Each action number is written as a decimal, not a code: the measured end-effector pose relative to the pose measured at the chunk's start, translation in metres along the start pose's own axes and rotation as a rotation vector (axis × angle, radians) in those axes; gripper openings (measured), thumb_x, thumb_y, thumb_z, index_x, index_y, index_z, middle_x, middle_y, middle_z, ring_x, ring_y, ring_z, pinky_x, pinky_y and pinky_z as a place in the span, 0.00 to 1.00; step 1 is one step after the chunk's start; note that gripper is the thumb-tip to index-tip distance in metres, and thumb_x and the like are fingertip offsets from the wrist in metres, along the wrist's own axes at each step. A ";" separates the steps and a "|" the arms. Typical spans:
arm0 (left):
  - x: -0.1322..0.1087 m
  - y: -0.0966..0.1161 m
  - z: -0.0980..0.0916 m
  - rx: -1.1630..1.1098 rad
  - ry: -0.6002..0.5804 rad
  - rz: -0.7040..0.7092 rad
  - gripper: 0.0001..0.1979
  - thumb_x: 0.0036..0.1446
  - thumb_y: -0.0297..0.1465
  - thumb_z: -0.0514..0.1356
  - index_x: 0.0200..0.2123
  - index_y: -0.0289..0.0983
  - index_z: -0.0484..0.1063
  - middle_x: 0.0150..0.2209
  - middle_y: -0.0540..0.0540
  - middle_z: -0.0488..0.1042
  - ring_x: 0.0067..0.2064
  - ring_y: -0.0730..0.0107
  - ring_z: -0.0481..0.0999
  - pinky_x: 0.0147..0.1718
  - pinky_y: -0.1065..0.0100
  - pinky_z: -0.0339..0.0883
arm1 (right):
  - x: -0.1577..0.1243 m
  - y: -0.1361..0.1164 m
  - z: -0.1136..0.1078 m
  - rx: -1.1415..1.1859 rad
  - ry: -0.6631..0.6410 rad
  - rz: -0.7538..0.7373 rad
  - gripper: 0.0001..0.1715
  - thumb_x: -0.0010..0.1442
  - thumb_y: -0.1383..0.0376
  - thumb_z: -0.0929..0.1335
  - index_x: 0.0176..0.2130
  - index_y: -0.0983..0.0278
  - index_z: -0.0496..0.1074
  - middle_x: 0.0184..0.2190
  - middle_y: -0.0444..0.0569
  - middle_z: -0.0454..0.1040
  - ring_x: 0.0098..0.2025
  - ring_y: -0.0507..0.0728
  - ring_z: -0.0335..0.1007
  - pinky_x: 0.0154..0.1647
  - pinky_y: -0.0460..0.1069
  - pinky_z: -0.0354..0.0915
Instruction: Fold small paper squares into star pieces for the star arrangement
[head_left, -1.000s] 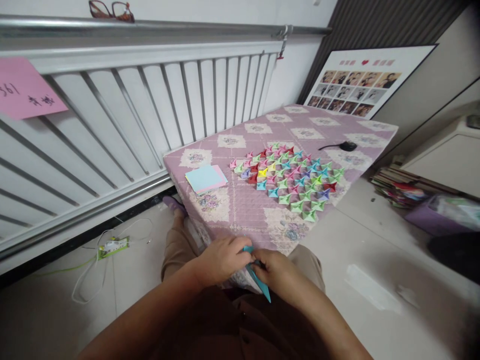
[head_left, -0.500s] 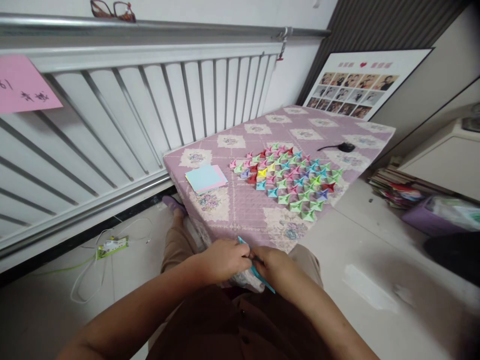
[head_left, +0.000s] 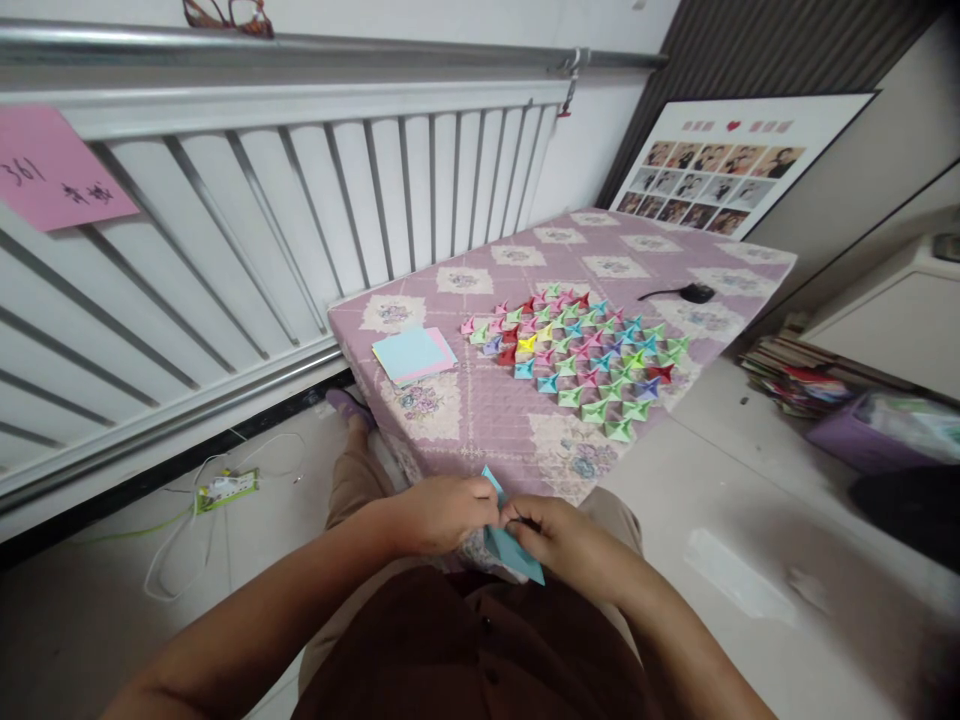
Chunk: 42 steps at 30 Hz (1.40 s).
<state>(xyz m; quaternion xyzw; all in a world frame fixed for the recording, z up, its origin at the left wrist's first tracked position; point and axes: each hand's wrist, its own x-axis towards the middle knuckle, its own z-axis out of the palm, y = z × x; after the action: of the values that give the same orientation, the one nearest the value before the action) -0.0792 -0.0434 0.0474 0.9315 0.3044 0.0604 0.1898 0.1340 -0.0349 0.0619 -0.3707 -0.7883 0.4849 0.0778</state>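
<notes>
My left hand (head_left: pixel 439 512) and my right hand (head_left: pixel 559 535) meet over my lap, at the near corner of the table. Both pinch a small folded piece of blue paper (head_left: pixel 508 545), whose pointed end sticks out below my right fingers. Farther back on the mauve quilted tablecloth (head_left: pixel 495 410) lies a patch of several small folded paper shapes (head_left: pixel 581 360) in many colours, set in rows. To their left rests a thin stack of square paper sheets (head_left: pixel 412 355), light blue on top, pink beneath.
A white radiator (head_left: pixel 247 240) with a pink note (head_left: pixel 52 170) runs along the wall at left. A black corded object (head_left: pixel 694 293) lies at the table's far edge. A framed photo board (head_left: pixel 720 160) leans behind. Magazines (head_left: pixel 791 375) and a cable (head_left: pixel 217 490) lie on the floor.
The blue paper has turned between my fingers and now shows a broader flat face. My hands stayed in the same spot over my lap.
</notes>
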 end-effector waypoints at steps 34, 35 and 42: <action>0.002 -0.008 -0.006 -1.152 -0.203 -0.251 0.12 0.50 0.37 0.64 0.34 0.34 0.75 0.25 0.52 0.72 0.27 0.76 0.69 0.28 0.75 0.61 | 0.001 0.027 0.004 0.723 -0.203 -0.032 0.21 0.52 0.51 0.72 0.30 0.68 0.72 0.21 0.41 0.67 0.22 0.47 0.60 0.26 0.44 0.59; 0.002 -0.008 -0.005 -1.189 -0.231 -0.264 0.12 0.50 0.37 0.64 0.33 0.34 0.75 0.23 0.53 0.71 0.25 0.77 0.68 0.26 0.75 0.60 | 0.001 0.029 0.005 0.731 -0.210 -0.022 0.21 0.51 0.51 0.72 0.31 0.68 0.72 0.21 0.42 0.68 0.22 0.47 0.60 0.26 0.44 0.59; 0.005 -0.007 0.006 -1.385 -0.300 -0.315 0.14 0.47 0.39 0.65 0.28 0.33 0.73 0.19 0.52 0.70 0.20 0.80 0.65 0.20 0.76 0.55 | 0.003 0.038 0.012 0.815 -0.190 -0.005 0.23 0.50 0.50 0.73 0.30 0.68 0.72 0.20 0.43 0.70 0.22 0.48 0.64 0.27 0.45 0.62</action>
<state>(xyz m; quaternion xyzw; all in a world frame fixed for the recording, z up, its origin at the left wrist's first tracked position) -0.0778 -0.0374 0.0391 0.5411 0.2976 0.0828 0.7822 0.1453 -0.0320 0.0239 -0.2615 -0.5365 0.7889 0.1463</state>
